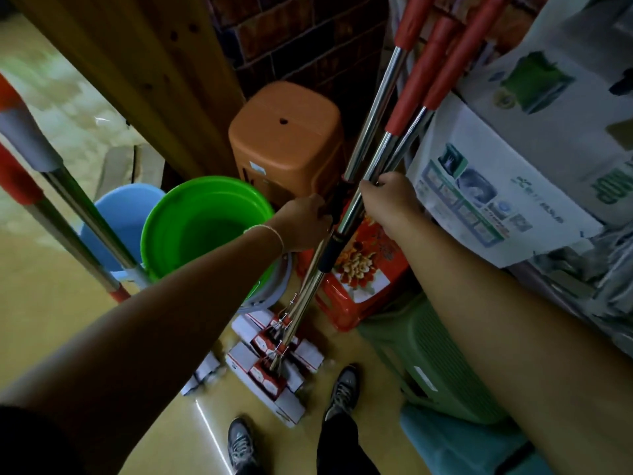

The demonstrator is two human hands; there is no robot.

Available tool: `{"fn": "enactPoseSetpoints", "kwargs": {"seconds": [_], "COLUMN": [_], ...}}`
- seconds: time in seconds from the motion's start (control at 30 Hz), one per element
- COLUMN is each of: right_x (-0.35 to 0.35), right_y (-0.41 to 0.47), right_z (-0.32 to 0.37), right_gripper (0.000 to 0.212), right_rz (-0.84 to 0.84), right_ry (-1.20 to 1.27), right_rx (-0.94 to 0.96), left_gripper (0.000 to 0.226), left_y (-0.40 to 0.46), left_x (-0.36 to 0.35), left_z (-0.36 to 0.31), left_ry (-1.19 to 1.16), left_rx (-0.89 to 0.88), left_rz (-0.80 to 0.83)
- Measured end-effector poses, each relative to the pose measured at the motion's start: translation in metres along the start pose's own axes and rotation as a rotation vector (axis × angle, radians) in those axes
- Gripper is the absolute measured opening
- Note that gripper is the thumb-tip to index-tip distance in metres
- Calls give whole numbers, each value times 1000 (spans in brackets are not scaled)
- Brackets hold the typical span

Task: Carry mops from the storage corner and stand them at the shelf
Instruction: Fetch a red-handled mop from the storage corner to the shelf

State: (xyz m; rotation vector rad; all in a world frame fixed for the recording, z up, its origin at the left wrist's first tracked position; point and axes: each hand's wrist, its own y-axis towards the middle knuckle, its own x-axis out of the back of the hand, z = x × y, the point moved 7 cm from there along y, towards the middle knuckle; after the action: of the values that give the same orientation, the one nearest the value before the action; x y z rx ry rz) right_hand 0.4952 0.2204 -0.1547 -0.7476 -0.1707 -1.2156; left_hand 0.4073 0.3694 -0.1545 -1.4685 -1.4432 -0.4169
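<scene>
Three mops with steel shafts (371,128) and red grips (416,80) lean in the corner against a stack of boxes. Their flat heads (274,368), wrapped in red and white packaging, rest on the yellow floor. My left hand (301,222) grips a black collar on one shaft. My right hand (390,197) grips the shafts a little higher, on the right side. Two more mop handles (51,186) with red and grey grips slant across the left edge of the view.
A green bucket (178,221) nests beside a blue one (116,214) left of the mops. An orange stool (286,138), a red flowered stool (363,272) and a brick wall (301,39) stand behind. A wooden post (137,73), printed boxes (496,186) and a green crate (428,358) flank me.
</scene>
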Motion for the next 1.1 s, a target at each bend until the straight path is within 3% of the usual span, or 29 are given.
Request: {"fn": "enactPoseSetpoints", "kwargs": {"seconds": [0.1, 0.33, 0.5, 0.73, 1.1], "right_x": [-2, 9, 9, 0, -32], "right_y": [8, 17, 8, -33, -162], "right_z": [-2, 9, 12, 19, 50], "right_gripper": [27, 58, 34, 30, 36], "right_rz": [-61, -249, -242, -200, -272], "right_ry": [-4, -106, -107, -148, -203], "right_rx": [17, 4, 51, 146, 243], "left_gripper": [27, 23, 30, 35, 31], "left_y": [3, -2, -10, -27, -104], "left_x": [-6, -10, -12, -25, -16], "left_z": [6, 8, 15, 21, 31], "left_ry": [-41, -69, -50, -27, -122], "left_rx": [8, -3, 33, 46, -143], "left_rz": [12, 22, 14, 85, 102]}}
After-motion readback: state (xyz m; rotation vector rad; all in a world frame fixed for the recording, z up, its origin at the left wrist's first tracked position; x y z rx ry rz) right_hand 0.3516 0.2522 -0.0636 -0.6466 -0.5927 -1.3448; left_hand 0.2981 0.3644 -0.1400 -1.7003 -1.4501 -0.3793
